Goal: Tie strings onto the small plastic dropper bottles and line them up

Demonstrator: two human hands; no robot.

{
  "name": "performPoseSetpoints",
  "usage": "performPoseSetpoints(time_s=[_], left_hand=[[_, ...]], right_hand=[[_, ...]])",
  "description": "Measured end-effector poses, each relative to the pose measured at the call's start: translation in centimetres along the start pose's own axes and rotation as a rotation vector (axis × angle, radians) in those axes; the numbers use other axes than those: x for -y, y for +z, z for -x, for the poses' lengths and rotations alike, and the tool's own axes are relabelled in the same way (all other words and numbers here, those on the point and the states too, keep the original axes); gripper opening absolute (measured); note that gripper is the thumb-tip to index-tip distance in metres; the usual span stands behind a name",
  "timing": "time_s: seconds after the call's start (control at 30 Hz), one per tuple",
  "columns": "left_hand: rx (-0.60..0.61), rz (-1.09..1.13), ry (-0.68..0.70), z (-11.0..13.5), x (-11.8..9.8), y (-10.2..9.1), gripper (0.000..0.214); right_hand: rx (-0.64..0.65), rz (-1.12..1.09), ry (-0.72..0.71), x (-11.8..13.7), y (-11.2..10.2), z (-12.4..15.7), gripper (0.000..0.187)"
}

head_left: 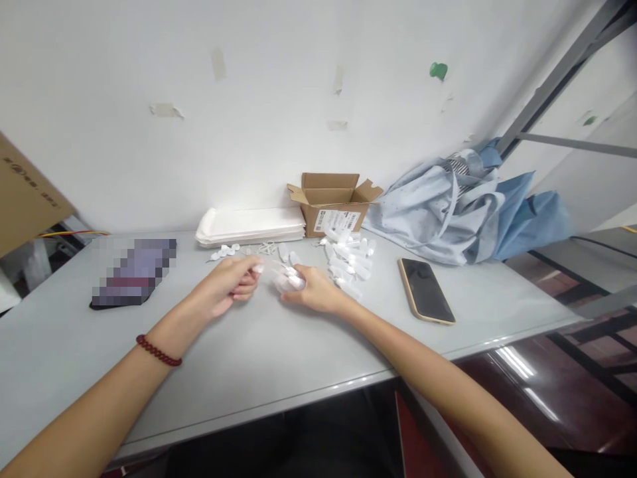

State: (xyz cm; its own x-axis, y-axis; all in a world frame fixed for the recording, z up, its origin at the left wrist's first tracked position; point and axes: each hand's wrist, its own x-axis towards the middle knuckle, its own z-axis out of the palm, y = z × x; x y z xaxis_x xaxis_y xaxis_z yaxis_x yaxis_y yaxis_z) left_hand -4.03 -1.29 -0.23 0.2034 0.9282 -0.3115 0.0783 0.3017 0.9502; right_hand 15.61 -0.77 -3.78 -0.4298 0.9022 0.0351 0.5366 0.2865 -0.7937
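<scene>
- Head view, looking forward and down along two bare forearms onto a pale grey table (249, 358) set against a white wall.
- Near the middle of the table: left hand (233, 282) and right hand (312, 292) almost touching, joined by a small clear bottle (279, 277) held just above the tabletop.
- Left hand: fingers curled in, fingertips pinched together on the bottle's left end; dark red bead bracelet (158, 350) on that wrist.
- Right hand: fingers closed round the bottle's right end, seemingly with more clear pieces in the same grip; too blurred to count.
- Just beyond the right hand, farther and to the right: loose pile of bottles (351, 259) of the same kind, lying on their sides.
- Beyond the left hand: scattered white caps (223, 251).
- Against the wall: stack of white trays (251, 226), and just to its right an open cardboard box (331, 202), flaps up, label facing near.
- Right of the pile, well apart from both hands: phone (426, 291) lying flat, screen dark.
- Far right: heaped blue cloth (448, 206).
- Left of the hands: dark flat item (132, 273), pixelated, not readable.
- Far left edge: part of a brown carton (24, 196).
</scene>
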Motion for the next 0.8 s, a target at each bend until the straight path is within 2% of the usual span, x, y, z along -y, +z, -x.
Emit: performPoseSetpoints(time_s=[0.07,0.17,0.3,0.47,0.53,0.67,0.8], left_hand=[[0.007,0.228,-0.023,0.1,-0.6,-0.4,0.020],[-0.003,0.290,-0.014,0.6,-1.0,-0.5,0.013],[0.054,-0.012,0.091,1.0,-0.6,0.3,0.020],[-0.160,-0.488,0.384,0.7,0.2,1.0,0.027],[-0.123,-0.591,0.444,0.5,0.6,1.0,0.031],[-0.008,-0.666,0.446,0.6,1.0,1.3,0.035],[0.015,-0.813,0.525,1.0,0.7,1.4,0.027]], right_hand=[[-0.022,0.036,0.006,-0.1,-0.1,0.0,0.033],[-0.027,0.049,0.017,0.0,-0.1,-0.1,0.035],[-0.037,0.074,0.017,-0.1,0.1,-0.1,0.035],[-0.024,0.081,-0.017,-0.3,0.2,-0.1,0.038],[0.014,0.074,-0.067,-0.3,0.2,0.0,0.040],[0.124,0.080,-0.179,0.0,0.1,0.2,0.045],[0.122,0.114,-0.143,0.2,0.0,0.2,0.038]])
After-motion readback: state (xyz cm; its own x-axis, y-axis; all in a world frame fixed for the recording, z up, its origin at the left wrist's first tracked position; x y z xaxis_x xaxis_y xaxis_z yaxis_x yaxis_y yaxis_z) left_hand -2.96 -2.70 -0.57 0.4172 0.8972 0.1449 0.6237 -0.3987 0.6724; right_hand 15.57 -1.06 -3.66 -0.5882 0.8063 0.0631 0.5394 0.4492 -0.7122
